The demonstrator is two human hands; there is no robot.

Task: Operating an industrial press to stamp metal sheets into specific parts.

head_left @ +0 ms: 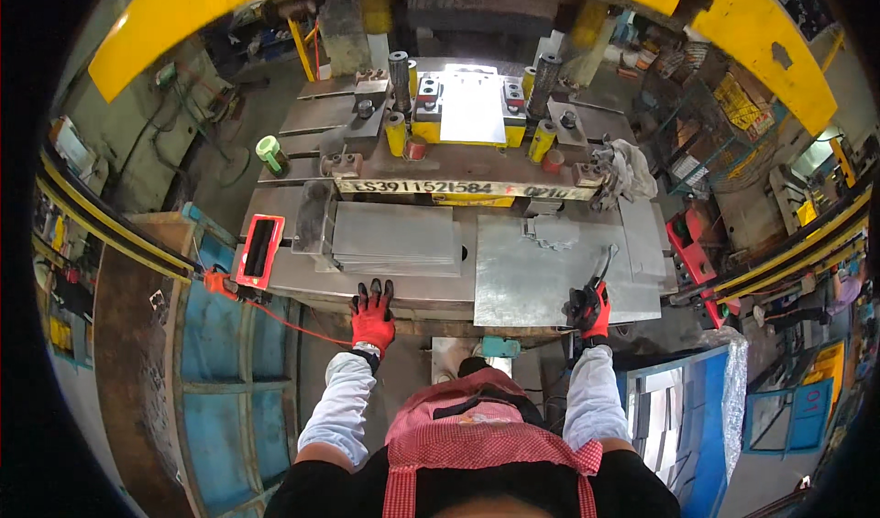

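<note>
My left hand, in a red glove with black fingertips, rests at the front edge of the press table with its fingers stretched out. Just beyond it lies a stack of grey metal sheets. My right hand, gloved alike, is closed around a hand tool with a slim metal end; its exact kind is unclear. Beneath that hand and tool a wide metal plate covers the table's right front. A bright flat sheet lies on the die at the back, between dark upright posts.
A red-rimmed box and a green-lidded bottle stand at left. A grey rag hangs by the die's right corner. Blue-panelled frame left; blue bin with metal pieces right. Yellow press frame arches overhead.
</note>
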